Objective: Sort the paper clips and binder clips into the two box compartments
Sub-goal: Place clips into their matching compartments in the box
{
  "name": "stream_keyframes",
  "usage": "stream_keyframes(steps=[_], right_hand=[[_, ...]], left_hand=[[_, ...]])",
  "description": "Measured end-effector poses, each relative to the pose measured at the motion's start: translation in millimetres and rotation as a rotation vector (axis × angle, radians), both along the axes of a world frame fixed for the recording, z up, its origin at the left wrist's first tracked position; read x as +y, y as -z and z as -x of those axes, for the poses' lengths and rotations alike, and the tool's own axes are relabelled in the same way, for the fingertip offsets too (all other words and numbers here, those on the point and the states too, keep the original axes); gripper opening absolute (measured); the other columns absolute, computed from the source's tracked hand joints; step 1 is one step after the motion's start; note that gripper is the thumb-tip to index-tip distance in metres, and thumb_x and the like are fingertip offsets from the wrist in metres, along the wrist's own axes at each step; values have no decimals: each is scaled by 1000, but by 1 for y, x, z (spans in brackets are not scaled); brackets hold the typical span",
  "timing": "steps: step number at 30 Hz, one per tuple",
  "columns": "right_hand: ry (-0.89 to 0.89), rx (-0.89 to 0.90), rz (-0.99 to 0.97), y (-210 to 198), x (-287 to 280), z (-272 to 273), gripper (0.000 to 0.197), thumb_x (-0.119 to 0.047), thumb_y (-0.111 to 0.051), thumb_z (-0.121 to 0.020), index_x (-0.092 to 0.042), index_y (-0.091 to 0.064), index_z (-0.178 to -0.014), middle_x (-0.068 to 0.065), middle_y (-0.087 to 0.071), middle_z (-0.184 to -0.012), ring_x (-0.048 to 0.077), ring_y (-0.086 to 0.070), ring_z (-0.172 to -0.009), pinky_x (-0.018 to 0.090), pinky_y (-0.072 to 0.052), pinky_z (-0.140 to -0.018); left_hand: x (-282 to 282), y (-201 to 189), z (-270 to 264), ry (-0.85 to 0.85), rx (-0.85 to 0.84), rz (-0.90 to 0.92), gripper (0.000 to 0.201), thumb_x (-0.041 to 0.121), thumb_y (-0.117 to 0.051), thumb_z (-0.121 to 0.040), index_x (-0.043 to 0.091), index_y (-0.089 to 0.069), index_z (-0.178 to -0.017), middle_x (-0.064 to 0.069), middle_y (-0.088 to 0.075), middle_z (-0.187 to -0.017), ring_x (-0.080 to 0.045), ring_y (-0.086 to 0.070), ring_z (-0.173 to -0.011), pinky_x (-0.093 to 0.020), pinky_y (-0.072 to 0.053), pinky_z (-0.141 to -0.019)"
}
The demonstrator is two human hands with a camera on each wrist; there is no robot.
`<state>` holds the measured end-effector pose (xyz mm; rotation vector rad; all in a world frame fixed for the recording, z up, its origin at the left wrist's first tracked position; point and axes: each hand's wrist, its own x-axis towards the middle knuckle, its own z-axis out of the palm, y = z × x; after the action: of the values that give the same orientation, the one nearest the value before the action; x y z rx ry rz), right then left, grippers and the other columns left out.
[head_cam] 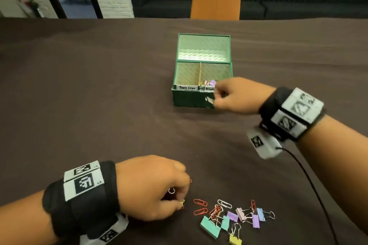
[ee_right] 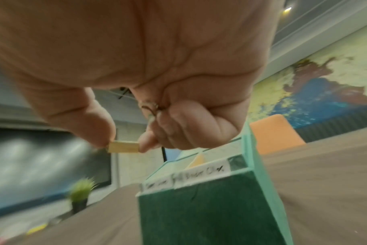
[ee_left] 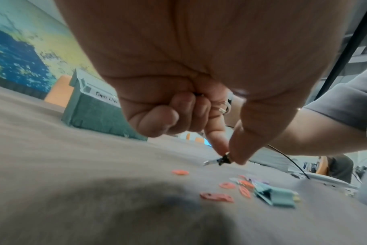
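Brown tablecloth (head_cam: 99,85): my right hand (head_cam: 237,95) pinches a yellow binder clip (ee_right: 124,147) just short of the box (head_cam: 191,99), binder compartment (head_cam: 216,73) straight ahead; left hand (head_cam: 151,187) pinches a small clip (ee_left: 224,160).

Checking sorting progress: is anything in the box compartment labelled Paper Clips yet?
No, the Paper Clips compartment shows only its bare patterned lining.

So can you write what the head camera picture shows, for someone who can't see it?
The right hand holds a small clip at the front of an open green box, while the left hand pinches a small yellow binder clip beside a pile of clips on a dark brown table.
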<state>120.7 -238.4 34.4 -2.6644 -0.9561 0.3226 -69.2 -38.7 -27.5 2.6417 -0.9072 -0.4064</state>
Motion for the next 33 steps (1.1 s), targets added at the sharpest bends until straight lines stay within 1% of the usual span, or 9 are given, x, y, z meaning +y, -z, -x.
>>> stream_keyframes(steps=[6, 10, 12, 17, 21, 27, 29, 31, 33], right_hand=[[215, -41, -65, 2, 27, -75, 20, -32, -61, -85, -12, -59, -84, 5, -61, -82, 23, -56, -75, 32, -47, -66], [240, -96, -48, 9, 30, -89, 40, -40, -68, -88, -16, -61, -120, 2, -65, -118, 22, -62, -103, 35, -50, -86], [213, -164, -66, 9, 22, -83, 46, -42, -68, -88, -20, -57, -127, 2, -60, -129, 23, -59, -114, 37, -48, -95], [15, -70, 8, 13, -20, -19, 32, -44, -68, -87, -28, -63, -114, -9, -67, -106, 16, -64, -99, 32, -51, -88], [-73, 139, 336, 28, -56, 37, 30, -46, -72, -81, -28, -61, -103, -11, -66, -95, 13, -63, -87, 31, -52, -81], [-171, 54, 424, 50, -78, 68, 49, -41, -70, -78, -34, -55, -125, -10, -47, -142, 17, -54, -123, 36, -47, -101], [-178, 57, 406, 52, -81, 73, 55, -40, -72, -78, -33, -53, -129, -11, -40, -150, 18, -49, -131, 36, -44, -106], [-158, 54, 393, 50, -81, 73, 57, -40, -75, -76, -33, -54, -128, -12, -42, -149, 17, -49, -130, 38, -44, -105], [-126, 65, 379, 48, -80, 72, 58, -41, -77, -72, -34, -56, -125, -12, -48, -144, 17, -51, -127, 38, -46, -102]], left_hand=[[10, -4, -21, -110, -73, 124, 14, 44, -60, -87, 31, -59, -92, 16, -55, -91, 0, -53, -82, -19, -44, -73], [15, -2, -34, -190, -99, 168, 13, 44, -60, -85, 32, -59, -89, 18, -54, -87, 1, -53, -79, -18, -43, -72], [17, -4, -45, -233, -119, 207, 13, 45, -59, -83, 32, -60, -88, 16, -57, -88, -1, -57, -82, -23, -47, -76], [12, -7, -95, -273, -183, 259, 6, 29, -67, -83, 28, -61, -82, 16, -59, -82, 1, -55, -76, -12, -40, -71], [-3, -23, -155, -321, -307, 162, 8, 31, -63, -86, 25, -61, -83, 13, -59, -83, -7, -54, -74, -27, -45, -71], [-44, -44, -214, -369, -483, -55, 13, 30, -55, -90, 20, -62, -97, -2, -58, -104, -28, -61, -89, -39, -50, -78], [-48, -40, -228, -442, -434, -95, 25, 33, -54, -93, 22, -59, -115, -5, -56, -120, -31, -59, -103, -39, -47, -88], [-43, -35, -237, -471, -375, -229, 50, 42, -49, -96, 23, -41, -142, -8, -48, -140, -34, -51, -124, -47, -39, -102], [-34, -31, -235, -449, -323, -225, 68, 45, -46, -98, 22, -18, -155, -12, -36, -153, -34, -41, -136, -52, -33, -109]])
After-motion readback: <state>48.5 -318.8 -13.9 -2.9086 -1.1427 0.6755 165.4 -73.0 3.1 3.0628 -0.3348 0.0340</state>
